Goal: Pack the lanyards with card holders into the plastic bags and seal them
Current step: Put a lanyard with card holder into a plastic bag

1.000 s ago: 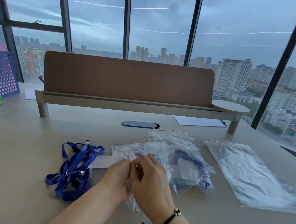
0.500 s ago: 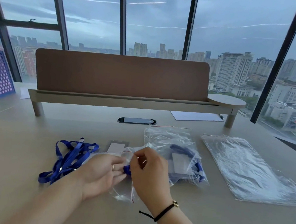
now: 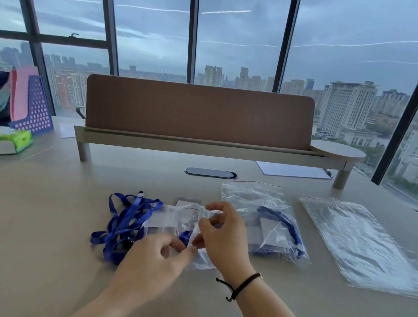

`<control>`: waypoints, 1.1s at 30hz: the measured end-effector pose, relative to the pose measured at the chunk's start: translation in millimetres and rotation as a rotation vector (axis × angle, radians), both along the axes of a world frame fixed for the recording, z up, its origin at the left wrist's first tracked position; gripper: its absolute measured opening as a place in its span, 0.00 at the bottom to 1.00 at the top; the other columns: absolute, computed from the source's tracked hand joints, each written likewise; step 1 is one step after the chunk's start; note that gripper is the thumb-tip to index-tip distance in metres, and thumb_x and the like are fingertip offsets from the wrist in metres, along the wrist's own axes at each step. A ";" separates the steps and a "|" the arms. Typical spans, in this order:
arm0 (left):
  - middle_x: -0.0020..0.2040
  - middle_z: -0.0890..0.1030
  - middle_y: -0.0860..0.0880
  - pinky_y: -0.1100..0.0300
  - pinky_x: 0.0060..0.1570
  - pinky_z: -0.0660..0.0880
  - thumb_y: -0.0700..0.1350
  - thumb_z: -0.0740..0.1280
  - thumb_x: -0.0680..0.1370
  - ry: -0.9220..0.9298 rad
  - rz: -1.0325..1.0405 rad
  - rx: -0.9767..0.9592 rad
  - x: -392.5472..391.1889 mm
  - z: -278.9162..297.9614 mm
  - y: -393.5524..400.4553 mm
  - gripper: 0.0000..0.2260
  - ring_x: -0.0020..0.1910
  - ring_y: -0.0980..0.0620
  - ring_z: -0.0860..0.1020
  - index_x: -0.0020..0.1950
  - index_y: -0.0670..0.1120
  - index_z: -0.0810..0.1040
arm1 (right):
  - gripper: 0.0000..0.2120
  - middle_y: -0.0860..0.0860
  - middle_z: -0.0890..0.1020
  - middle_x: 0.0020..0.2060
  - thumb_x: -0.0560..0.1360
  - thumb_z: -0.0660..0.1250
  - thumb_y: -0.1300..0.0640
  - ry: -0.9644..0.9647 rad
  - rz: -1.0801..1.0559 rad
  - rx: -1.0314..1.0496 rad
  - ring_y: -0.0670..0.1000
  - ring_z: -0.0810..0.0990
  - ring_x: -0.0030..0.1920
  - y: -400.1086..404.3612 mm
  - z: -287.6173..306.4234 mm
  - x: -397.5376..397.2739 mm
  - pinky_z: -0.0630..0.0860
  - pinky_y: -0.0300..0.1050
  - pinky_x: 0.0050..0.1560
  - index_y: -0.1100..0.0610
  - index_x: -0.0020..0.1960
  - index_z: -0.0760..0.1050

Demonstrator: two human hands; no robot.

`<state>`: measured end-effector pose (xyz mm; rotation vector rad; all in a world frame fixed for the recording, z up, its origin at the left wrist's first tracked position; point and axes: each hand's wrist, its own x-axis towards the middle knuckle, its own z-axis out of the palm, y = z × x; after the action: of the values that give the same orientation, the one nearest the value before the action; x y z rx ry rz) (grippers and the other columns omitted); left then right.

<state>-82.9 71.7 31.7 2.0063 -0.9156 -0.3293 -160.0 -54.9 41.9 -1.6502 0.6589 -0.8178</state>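
Note:
A clear plastic bag with a red zip strip lies in front of me, a bit of blue lanyard showing inside it. My right hand pinches the bag's open edge with thumb and fingers. My left hand pinches the same bag lower down, its fingers blurred. To the left a heap of loose blue lanyards lies on the table with a card holder behind. A packed bag with a lanyard and card holder lies to the right.
A stack of flat clear bags lies at the right. A desk shelf with a brown panel crosses the back. A tissue box and a purple file rack stand far left. A sheet of paper lies under the shelf.
The view shifted right. Both hands stayed on the bag; my right hand lifted its upper edge while my left hand moved lower along it.

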 end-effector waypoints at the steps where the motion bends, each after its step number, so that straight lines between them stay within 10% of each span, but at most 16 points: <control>1: 0.23 0.68 0.56 0.65 0.28 0.62 0.64 0.70 0.72 0.003 -0.009 0.002 -4.0 0.1 1.8 0.15 0.24 0.58 0.66 0.39 0.54 0.82 | 0.11 0.58 0.82 0.35 0.76 0.65 0.67 0.011 0.005 0.010 0.54 0.84 0.29 0.7 1.0 2.2 0.84 0.54 0.37 0.54 0.55 0.72; 7: 0.23 0.77 0.54 0.61 0.26 0.72 0.59 0.67 0.78 -0.070 -0.040 0.040 -3.3 -0.1 6.8 0.10 0.20 0.56 0.73 0.43 0.55 0.82 | 0.14 0.60 0.81 0.36 0.75 0.64 0.66 0.092 0.036 -0.042 0.57 0.84 0.30 1.2 10.4 7.0 0.83 0.58 0.37 0.51 0.56 0.71; 17: 0.34 0.83 0.59 0.62 0.39 0.76 0.50 0.68 0.79 -0.538 -0.088 -0.082 35.7 46.9 25.3 0.07 0.35 0.60 0.80 0.46 0.54 0.86 | 0.20 0.44 0.70 0.56 0.76 0.59 0.65 0.633 0.363 -0.764 0.43 0.71 0.56 -33.9 59.1 10.3 0.67 0.39 0.57 0.44 0.54 0.81; 20: 0.36 0.83 0.60 0.64 0.41 0.75 0.48 0.69 0.78 -0.613 -0.119 -0.124 48.2 69.2 28.7 0.05 0.37 0.61 0.79 0.45 0.53 0.85 | 0.09 0.45 0.76 0.52 0.78 0.63 0.49 0.711 0.339 -0.896 0.46 0.75 0.52 -43.6 75.8 8.2 0.73 0.45 0.56 0.46 0.51 0.82; 26: 0.38 0.85 0.60 0.71 0.42 0.75 0.45 0.72 0.77 -0.591 -0.238 -0.156 64.7 110.2 49.8 0.03 0.39 0.61 0.82 0.45 0.53 0.85 | 0.31 0.42 0.79 0.51 0.63 0.57 0.20 0.795 0.327 -0.979 0.46 0.77 0.50 -49.5 120.2 -22.6 0.75 0.48 0.56 0.44 0.45 0.79; 33: 0.39 0.86 0.53 0.71 0.41 0.76 0.43 0.75 0.74 -0.391 -0.219 -0.242 76.5 142.6 77.6 0.02 0.39 0.56 0.84 0.42 0.49 0.85 | 0.04 0.43 0.86 0.38 0.71 0.75 0.47 0.545 0.313 -0.975 0.48 0.84 0.41 -46.8 166.9 -61.1 0.81 0.50 0.51 0.46 0.42 0.85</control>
<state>-6.4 149.3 174.3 1.7780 -1.3560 0.0605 -221.0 -101.8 208.8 -2.8364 0.3337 -0.4545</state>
